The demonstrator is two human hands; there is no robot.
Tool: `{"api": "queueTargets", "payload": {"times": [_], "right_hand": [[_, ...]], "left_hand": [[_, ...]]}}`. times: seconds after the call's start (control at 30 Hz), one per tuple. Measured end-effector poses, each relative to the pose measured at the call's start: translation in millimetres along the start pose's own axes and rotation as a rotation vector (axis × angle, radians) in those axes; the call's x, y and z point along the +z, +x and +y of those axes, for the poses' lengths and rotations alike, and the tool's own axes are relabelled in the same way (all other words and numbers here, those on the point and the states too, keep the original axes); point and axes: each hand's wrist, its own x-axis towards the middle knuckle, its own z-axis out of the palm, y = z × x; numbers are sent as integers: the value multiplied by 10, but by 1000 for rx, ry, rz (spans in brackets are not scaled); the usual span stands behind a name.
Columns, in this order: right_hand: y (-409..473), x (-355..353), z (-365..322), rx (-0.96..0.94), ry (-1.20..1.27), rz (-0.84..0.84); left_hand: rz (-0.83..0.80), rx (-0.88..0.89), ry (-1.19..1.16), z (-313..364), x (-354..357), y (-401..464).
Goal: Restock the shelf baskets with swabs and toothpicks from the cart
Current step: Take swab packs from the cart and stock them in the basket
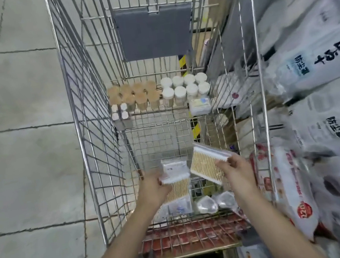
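I look down into a wire cart [97,127]. My left hand [154,189] grips a flat clear pack of wooden-stick swabs [176,180] by its left edge, over the near end of the cart. My right hand [236,168] pinches a second swab pack [207,164], tilted, by its right edge. The two packs sit side by side, just apart. At the cart's far end stand brown-topped toothpick jars [134,95], white-lidded round swab tubs [184,87], small white-capped containers [119,112] and a flat swab box [200,106].
More clear packets [207,204] lie on the cart floor near me. Shelving with white printed bags [315,65] and red-printed packs [295,196] runs close along the cart's right side. Grey tiled floor [20,130] lies to the left. A grey panel [154,31] hangs on the cart's far wall.
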Motion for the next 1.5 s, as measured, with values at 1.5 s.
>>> {"api": "queueTargets", "payload": {"times": [1.5], "right_hand": [[1090, 882, 1220, -144, -583, -166]], "left_hand": [[-124, -115, 431, -863, 687, 752]]}}
